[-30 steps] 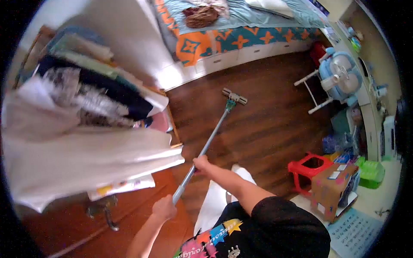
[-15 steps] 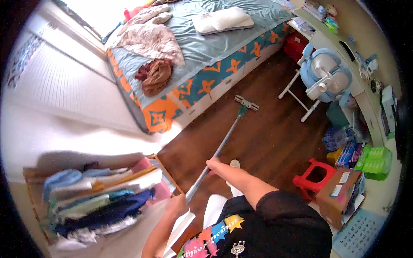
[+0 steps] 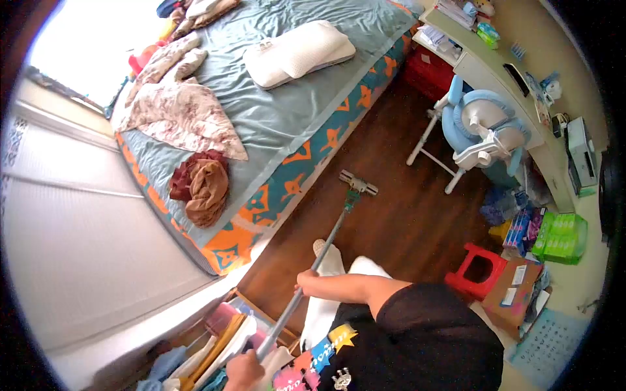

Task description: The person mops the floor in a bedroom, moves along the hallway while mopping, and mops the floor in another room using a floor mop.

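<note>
Both of my hands are closed round the grey pole of a mop point(image 3: 331, 236), which slants away from me across the dark wooden floor point(image 3: 398, 195). My right hand point(image 3: 306, 282) grips it partway down. My left hand point(image 3: 244, 370) wraps its upper end at the bottom of the view, beside folded clothes point(image 3: 195, 365). At the far end, the narrow mop head point(image 3: 358, 183) with its green joint rests on the floor, a little away from the bed's side.
The bed point(image 3: 280, 124) with a pillow point(image 3: 297, 55) and crumpled cloths stands at the far left. To the right are a blue-and-white chair point(image 3: 486, 124), a red stool point(image 3: 476, 270), a cardboard box point(image 3: 515, 293) and a long desk point(image 3: 554, 156).
My view has turned and moved forward, so the bed looks nearer and the clothes slip toward the bottom edge. One foot has stepped forward beside the pole. Both hands keep hold of the mop.
</note>
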`<state>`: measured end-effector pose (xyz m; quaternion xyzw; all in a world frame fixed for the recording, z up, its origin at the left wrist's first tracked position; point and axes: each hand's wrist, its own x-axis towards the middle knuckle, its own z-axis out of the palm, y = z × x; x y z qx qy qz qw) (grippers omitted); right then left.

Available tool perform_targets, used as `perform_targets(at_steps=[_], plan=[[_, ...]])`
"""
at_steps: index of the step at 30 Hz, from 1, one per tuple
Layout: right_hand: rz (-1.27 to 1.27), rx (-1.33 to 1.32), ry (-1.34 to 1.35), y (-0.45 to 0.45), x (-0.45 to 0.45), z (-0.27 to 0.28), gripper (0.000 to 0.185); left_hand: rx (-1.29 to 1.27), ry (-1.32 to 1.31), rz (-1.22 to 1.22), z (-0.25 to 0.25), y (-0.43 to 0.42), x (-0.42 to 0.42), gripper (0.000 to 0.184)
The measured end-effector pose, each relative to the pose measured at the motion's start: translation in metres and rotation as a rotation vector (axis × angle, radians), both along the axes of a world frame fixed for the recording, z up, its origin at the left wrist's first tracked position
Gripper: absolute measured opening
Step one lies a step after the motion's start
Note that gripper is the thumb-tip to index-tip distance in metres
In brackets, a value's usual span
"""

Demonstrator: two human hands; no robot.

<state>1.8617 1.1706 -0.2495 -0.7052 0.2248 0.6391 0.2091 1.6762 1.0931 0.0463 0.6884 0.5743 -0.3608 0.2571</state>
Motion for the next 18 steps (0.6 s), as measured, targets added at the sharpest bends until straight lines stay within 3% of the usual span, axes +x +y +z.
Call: perform_targets(at_steps=[1,5,7,9,11,13,14,18], plan=[[-0.087,0.028,0.009,0.000,-0.008,-0.006,0.018,0.034,-0.105,0.026,-0.001,0.015,-0.012,0.031],[-0.021,0.038,0.113,0.041,0.004,0.000,0.017,-0.016,-0.043,0.074,0.056,0.097,0.035,0.027],[-0.032,0.072,0.126,0.072,0.035,0.010,0.016,0.009,-0.130,0.034,0.008,0.114,0.020,0.025],[-0.156,0.104,0.025,0.112,0.094,0.005,0.012,-0.134,0.097,-0.052,-0.027,0.145,0.059,0.025],[-0.108,0.163,-0.008,0.154,0.172,-0.021,0.006,-0.059,-0.050,-0.107,-0.083,0.179,0.107,0.025],[-0.375,0.191,-0.086,0.204,0.258,-0.057,0.009,-0.007,-0.127,-0.088,-0.111,0.229,0.200,0.026],[-0.288,0.263,-0.176,0.229,0.311,-0.055,0.012,0.054,-0.272,-0.132,-0.126,0.254,0.245,0.027],[-0.216,0.371,-0.634,0.322,0.491,-0.094,0.017,0.024,-0.431,-0.052,-0.159,0.341,0.430,0.021]])
